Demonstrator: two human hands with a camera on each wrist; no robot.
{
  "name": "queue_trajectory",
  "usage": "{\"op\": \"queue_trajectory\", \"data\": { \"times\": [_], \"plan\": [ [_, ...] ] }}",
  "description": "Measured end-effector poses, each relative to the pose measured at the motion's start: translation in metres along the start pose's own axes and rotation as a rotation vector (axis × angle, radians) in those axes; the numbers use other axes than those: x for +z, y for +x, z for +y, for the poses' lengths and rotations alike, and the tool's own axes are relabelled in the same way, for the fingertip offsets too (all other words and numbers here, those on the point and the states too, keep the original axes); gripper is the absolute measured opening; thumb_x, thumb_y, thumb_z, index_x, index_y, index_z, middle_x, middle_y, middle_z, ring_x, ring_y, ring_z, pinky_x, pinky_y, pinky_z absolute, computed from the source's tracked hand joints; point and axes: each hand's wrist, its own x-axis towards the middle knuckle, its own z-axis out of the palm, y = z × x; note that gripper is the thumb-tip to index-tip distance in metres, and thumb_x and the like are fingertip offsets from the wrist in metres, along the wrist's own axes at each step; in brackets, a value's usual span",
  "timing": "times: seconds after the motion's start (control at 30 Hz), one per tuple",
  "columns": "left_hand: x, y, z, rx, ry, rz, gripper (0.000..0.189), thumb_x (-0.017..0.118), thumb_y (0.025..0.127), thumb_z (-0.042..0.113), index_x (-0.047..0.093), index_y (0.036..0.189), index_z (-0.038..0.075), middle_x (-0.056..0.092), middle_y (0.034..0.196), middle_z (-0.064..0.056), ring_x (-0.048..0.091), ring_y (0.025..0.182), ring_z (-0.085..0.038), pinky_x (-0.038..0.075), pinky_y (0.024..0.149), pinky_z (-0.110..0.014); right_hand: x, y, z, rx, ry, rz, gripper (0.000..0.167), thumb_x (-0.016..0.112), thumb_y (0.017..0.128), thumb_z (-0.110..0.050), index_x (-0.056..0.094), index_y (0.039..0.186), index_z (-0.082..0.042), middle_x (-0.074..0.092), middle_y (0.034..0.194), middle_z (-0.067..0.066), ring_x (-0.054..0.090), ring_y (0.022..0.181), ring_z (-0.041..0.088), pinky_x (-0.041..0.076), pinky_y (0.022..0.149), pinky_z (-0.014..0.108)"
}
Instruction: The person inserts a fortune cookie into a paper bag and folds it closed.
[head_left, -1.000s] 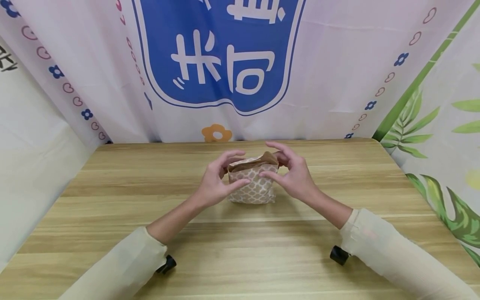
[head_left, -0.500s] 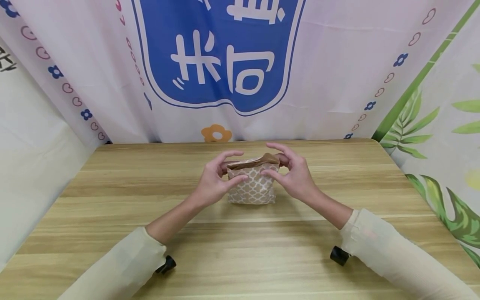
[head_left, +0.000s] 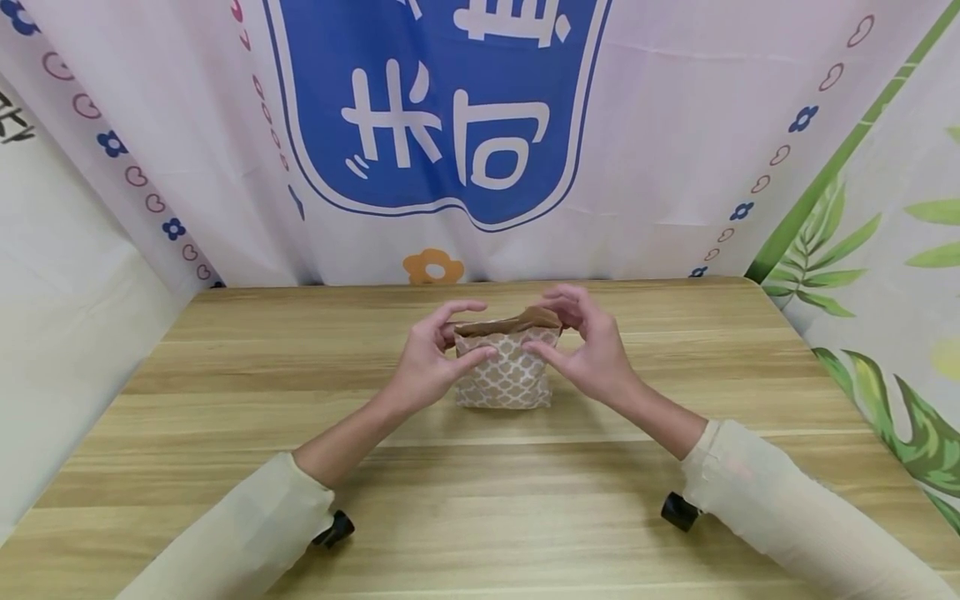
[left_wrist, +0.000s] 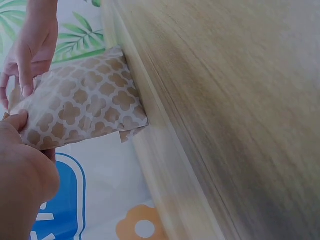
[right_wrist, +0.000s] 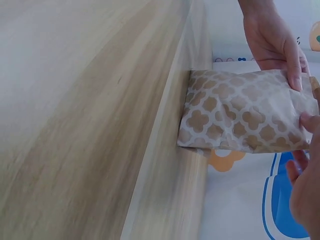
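Observation:
A brown paper bag (head_left: 504, 379) with a white lattice print stands upright on the wooden table, its crinkled mouth at the top and partly spread. My left hand (head_left: 426, 367) grips the bag's left side near the rim, thumb on the front face and other fingers behind. On the opposite side my right hand (head_left: 595, 354) holds the upper edge the same way, its thumb pressed on the front. Both wrist views show the bag's base against the tabletop. In the right wrist view the bag (right_wrist: 230, 112) looks slightly bulged. Its inside is hidden.
The wooden table (head_left: 495, 517) reaches back to a printed curtain (head_left: 645, 150) with a blue emblem. A leaf-patterned cloth (head_left: 892, 275) hangs on the right and a pale one on the left. Black wrist cameras (head_left: 679, 511) sit under both sleeves.
My right hand's fingers have curled in closer at the bag's back rim, and the rim there has shifted a little. The left hand and the bag's base stay nearly in place.

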Motion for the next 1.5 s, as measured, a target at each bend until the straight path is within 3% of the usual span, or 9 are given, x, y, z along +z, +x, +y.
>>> {"op": "queue_trajectory", "data": {
  "times": [0.2,0.33,0.43,0.53,0.77,1.03,1.2,1.4,1.5],
  "plan": [
    [0.0006,0.0013,0.0,0.004,-0.015,-0.002,0.056,0.078,0.082,-0.016,0.057,0.133,-0.009,0.075,0.098,-0.027,0.06,0.061,-0.009,0.044,0.05,-0.018,-0.0019,-0.001,0.0044,-0.235,-0.136,-0.013,0.049,0.09,0.07,0.011,0.064,0.111,0.005,0.069,0.122,0.022,0.07,0.097,0.031,0.054,0.081,0.018],
    [0.0006,0.0013,-0.0014,0.019,-0.011,-0.012,0.056,0.078,0.082,-0.015,0.056,0.134,-0.009,0.075,0.103,-0.027,0.062,0.062,-0.01,0.047,0.051,-0.02,-0.0036,-0.0003,0.004,-0.308,-0.195,-0.029,0.048,0.09,0.07,0.007,0.066,0.112,0.004,0.066,0.128,0.023,0.068,0.107,0.035,0.054,0.092,0.022],
    [0.0002,0.0009,-0.0024,0.032,0.003,-0.02,0.057,0.079,0.082,-0.014,0.056,0.134,-0.009,0.075,0.105,-0.026,0.063,0.063,-0.01,0.046,0.051,-0.022,-0.0043,-0.0001,0.0027,-0.312,-0.208,-0.068,0.047,0.09,0.071,0.004,0.069,0.112,0.003,0.064,0.13,0.024,0.065,0.115,0.039,0.052,0.103,0.026],
    [0.0005,0.0008,-0.0021,0.042,0.017,-0.02,0.057,0.08,0.082,-0.013,0.057,0.134,-0.008,0.075,0.107,-0.025,0.064,0.067,-0.01,0.045,0.051,-0.022,-0.0042,-0.0003,0.0018,-0.292,-0.212,-0.101,0.044,0.09,0.072,0.001,0.07,0.112,0.003,0.065,0.129,0.024,0.066,0.116,0.038,0.051,0.105,0.028],
    [0.001,0.0004,-0.0015,0.06,0.023,-0.011,0.058,0.081,0.08,-0.014,0.057,0.133,-0.009,0.074,0.11,-0.026,0.072,0.089,-0.015,0.049,0.059,-0.021,-0.003,0.0,0.0013,-0.279,-0.213,-0.126,0.047,0.091,0.073,-0.001,0.07,0.115,0.003,0.065,0.127,0.021,0.066,0.114,0.035,0.053,0.103,0.031],
    [0.0013,0.001,-0.0034,0.066,0.023,-0.022,0.061,0.082,0.078,-0.015,0.056,0.134,-0.01,0.072,0.116,-0.026,0.073,0.099,-0.03,0.059,0.077,-0.024,-0.0025,-0.0005,0.0016,-0.275,-0.221,-0.151,0.039,0.09,0.075,-0.003,0.071,0.108,0.002,0.065,0.125,0.021,0.067,0.111,0.034,0.056,0.1,0.034],
    [0.003,0.0027,-0.0027,0.074,0.046,-0.025,0.06,0.083,0.079,-0.013,0.057,0.133,-0.008,0.073,0.116,-0.024,0.072,0.099,-0.031,0.057,0.077,-0.022,-0.0025,-0.0002,0.0014,-0.272,-0.227,-0.158,0.039,0.09,0.075,-0.003,0.07,0.109,0.001,0.066,0.124,0.019,0.067,0.109,0.032,0.058,0.096,0.037],
    [0.0062,0.0046,-0.0013,0.1,0.046,-0.011,0.054,0.082,0.081,-0.013,0.059,0.13,-0.009,0.074,0.112,-0.023,0.072,0.097,-0.026,0.054,0.073,-0.02,0.0001,-0.0026,0.0011,-0.251,-0.194,-0.143,0.057,0.09,0.073,0.0,0.063,0.124,0.004,0.066,0.123,0.02,0.068,0.106,0.031,0.059,0.093,0.034],
    [0.0065,0.0043,-0.0014,0.113,0.057,0.0,0.054,0.082,0.081,-0.011,0.06,0.13,-0.008,0.075,0.11,-0.021,0.072,0.092,-0.02,0.049,0.063,-0.019,0.0022,-0.0058,0.002,-0.195,-0.171,-0.117,0.071,0.09,0.073,0.001,0.055,0.135,0.005,0.067,0.121,0.019,0.068,0.098,0.028,0.06,0.082,0.032]
  ]
}}
